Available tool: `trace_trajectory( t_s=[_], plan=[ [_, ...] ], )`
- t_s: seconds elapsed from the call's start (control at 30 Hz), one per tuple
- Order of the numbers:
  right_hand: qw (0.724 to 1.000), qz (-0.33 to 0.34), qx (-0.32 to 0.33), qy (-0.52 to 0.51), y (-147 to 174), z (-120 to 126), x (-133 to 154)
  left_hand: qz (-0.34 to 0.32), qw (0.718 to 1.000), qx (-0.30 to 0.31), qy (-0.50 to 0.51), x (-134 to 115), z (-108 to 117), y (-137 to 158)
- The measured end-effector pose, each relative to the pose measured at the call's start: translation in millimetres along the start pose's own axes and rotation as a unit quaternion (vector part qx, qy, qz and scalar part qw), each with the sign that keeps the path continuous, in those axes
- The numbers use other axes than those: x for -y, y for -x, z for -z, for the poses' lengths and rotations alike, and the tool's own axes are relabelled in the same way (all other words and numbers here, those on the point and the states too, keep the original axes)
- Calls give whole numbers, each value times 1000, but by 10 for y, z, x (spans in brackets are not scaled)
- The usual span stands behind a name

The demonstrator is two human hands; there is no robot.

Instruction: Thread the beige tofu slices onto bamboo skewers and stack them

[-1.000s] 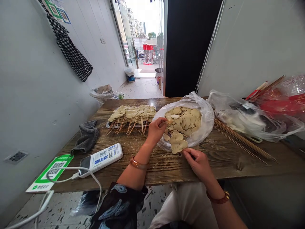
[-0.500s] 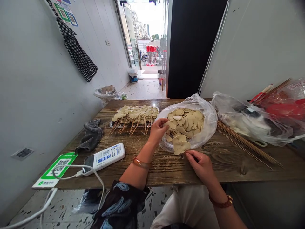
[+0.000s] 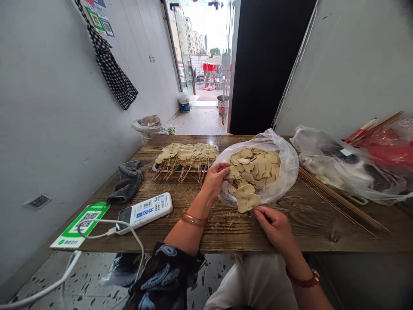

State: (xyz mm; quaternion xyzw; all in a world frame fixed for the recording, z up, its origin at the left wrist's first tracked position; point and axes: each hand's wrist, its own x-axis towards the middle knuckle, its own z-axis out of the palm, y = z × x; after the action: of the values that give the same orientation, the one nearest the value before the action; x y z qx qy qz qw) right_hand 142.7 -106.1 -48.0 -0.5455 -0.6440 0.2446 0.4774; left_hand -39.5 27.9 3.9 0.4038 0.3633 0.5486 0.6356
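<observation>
Thin beige slices (image 3: pixel 256 168), smooth and rounded, fill an open clear plastic bag (image 3: pixel 288 172) on the wooden table. My left hand (image 3: pixel 215 178) is at the bag's left side, fingertips pinched together by the slices; what lies between them is hidden. Between the thumb and fingers of my right hand (image 3: pixel 273 224) is the end of a thin skewer, mostly covered. Threaded slices (image 3: pixel 248 201) on that skewer rest at the bag's near edge. Left of the bag, a metal tray (image 3: pixel 155 167) carries a pile of skewered slices (image 3: pixel 187 153), their sticks pointing toward me.
Loose bamboo skewers (image 3: pixel 345 202) lie right of the bag, beside plastic bags (image 3: pixel 338 168) and a red package (image 3: pixel 383 148). On the left are a grey cloth (image 3: pixel 125 183), a white power bank (image 3: pixel 151 211) with a cable, and a green QR card (image 3: pixel 80 226).
The whole view has shifted slightly, so things appear a little farther right. Both hands keep nearly the same pose beside the bag, and the threaded slices stay at its near edge.
</observation>
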Motion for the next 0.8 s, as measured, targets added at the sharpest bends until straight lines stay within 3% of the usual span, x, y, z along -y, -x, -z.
trace_trajectory(
  t_s=[0.53,0.67,0.8],
  plan=[
    [1000,-5,-23,13,1,-10,-8,5,1000,23,-19,15,-56,38],
    [999,-8,-29,15,-3,0,-8,10,998,52,-37,34,-52,32],
    [999,-18,-40,15,-6,13,-10,-26,997,35,-67,43,-9,-11]
  ],
)
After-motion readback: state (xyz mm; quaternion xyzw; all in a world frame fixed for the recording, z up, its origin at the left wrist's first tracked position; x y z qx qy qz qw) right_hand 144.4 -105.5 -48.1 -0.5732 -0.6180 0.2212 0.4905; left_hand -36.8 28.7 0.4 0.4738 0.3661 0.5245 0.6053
